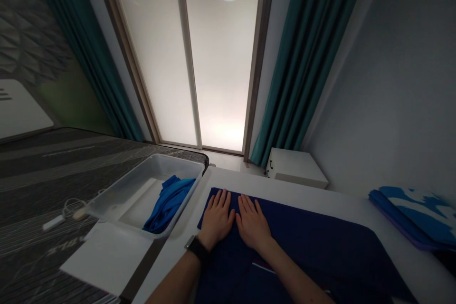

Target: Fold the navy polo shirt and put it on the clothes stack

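A dark navy garment [320, 242] lies spread on the white table, with a thin white and red trim line near its middle. My left hand [216, 216] rests flat on its far left corner, fingers stretched forward; a black watch [197, 248] is on that wrist. Close beside it, thumbs almost touching, my right hand [252, 222] also presses flat on the cloth with its fingers out. Neither hand grips anything. My forearms cover part of the garment's near side.
Left of the table [228, 176], a clear plastic bin [124, 178] holds a crumpled blue cloth [171, 204]. Folded blue clothes [416, 218] are stacked at the table's right. A white cabinet [297, 166] stands beyond the far edge. A white cable adapter [54, 222] lies left of the bin.
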The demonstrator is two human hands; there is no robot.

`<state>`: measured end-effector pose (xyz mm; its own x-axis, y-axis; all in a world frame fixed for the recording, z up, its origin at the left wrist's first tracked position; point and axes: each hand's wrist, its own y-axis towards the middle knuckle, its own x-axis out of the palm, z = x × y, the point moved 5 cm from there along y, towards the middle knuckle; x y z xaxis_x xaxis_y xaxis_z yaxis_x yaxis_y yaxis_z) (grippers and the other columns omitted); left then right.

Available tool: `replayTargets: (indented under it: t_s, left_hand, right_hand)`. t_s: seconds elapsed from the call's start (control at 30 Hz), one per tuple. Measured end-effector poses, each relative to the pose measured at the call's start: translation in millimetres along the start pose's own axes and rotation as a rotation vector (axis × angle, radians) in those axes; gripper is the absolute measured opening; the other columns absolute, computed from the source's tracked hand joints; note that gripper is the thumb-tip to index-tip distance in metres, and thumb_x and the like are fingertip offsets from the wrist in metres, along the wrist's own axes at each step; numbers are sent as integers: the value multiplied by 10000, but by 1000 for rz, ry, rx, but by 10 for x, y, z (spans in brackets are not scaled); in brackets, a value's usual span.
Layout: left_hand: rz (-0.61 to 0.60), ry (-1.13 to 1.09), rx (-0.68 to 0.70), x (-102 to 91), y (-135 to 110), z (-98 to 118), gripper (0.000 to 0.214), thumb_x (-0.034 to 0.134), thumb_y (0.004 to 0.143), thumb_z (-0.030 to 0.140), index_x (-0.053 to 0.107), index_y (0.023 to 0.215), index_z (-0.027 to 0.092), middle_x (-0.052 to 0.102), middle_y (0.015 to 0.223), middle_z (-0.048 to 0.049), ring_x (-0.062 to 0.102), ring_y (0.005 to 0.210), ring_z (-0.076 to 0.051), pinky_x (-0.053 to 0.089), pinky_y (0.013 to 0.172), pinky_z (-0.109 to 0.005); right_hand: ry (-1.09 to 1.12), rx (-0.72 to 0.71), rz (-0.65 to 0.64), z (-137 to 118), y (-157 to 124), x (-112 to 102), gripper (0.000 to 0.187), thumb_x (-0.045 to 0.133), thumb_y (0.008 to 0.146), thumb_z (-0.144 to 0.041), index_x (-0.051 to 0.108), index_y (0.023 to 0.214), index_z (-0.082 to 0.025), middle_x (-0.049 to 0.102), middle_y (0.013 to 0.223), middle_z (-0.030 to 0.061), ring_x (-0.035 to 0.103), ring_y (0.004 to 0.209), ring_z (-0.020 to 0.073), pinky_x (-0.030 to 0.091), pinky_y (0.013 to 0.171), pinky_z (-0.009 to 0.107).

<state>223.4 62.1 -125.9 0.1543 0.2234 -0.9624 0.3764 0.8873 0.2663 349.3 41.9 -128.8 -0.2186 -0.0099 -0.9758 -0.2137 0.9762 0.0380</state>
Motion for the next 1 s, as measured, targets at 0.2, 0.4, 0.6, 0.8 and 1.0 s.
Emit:
replayTargets:
  t_s: [0.2,0.4,0.6,0.8,1.0]
  left_hand:
    - [9,-11,-66,-6,15,-52,578,388,969,415,371,1486,156,371,1538,-129,268,1444,-316,276,1155,-484]
    - [33,-38,-53,-11,25,-65,572,407,964,417,403,1469,148,393,1521,-141,280,1437,-331,285,1148,-500]
    - [1,-10,-55,-12,46,-84,581,399,967,424,396,1474,139,390,1523,-136,280,1438,-323,265,1160,-489]
    - [-33,13,-56,-29,61,-82,590,401,960,427,406,1471,132,395,1519,-136,272,1440,-324,274,1157,-478]
    - [-36,29,-58,-33,73,-89,601,399,953,428,392,1477,134,395,1518,-129,260,1446,-315,260,1161,-487]
  right_hand:
    - [-2,10,-16,159,-125,-115,620,160,999,-419,272,1514,-92,218,1588,74,142,1478,192,54,1203,432]
    - [-28,67,8,405,-318,-219,618,156,1006,-436,271,1515,-106,222,1585,72,144,1478,192,91,1202,450]
    - [-34,105,-28,639,-469,-286,604,152,1007,-413,253,1521,-111,193,1593,62,128,1480,185,75,1204,444]
    - [-59,141,-28,887,-609,-354,613,173,1002,-423,239,1523,-107,177,1595,66,134,1480,195,72,1201,464]
    - [-85,195,10,1218,-762,-396,596,184,999,-407,256,1524,-134,228,1587,77,158,1475,193,83,1196,456]
